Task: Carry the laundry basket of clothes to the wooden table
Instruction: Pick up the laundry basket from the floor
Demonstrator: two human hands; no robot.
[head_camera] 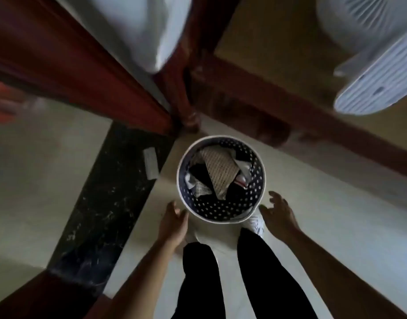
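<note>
Dark perforated round laundry basket (220, 180) of clothes sits on the pale floor (312, 215) by wooden furniture legs | left hand (173, 223), right hand (279, 212) flank its rim, each grip apart, poised to lift.

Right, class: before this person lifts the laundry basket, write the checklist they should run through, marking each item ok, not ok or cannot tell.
1. Left hand placed at the laundry basket rim: ok, open beside it.
2. Right hand gripping the rim: not ok, open and apart.
3. Clothes sit inside, below the rim: ok.
4. Basket upright on the floor: ok.
5. Feet clear of the basket: cannot tell, a white shoe is at its base.
6. Route to the wooden table: cannot tell.
</note>
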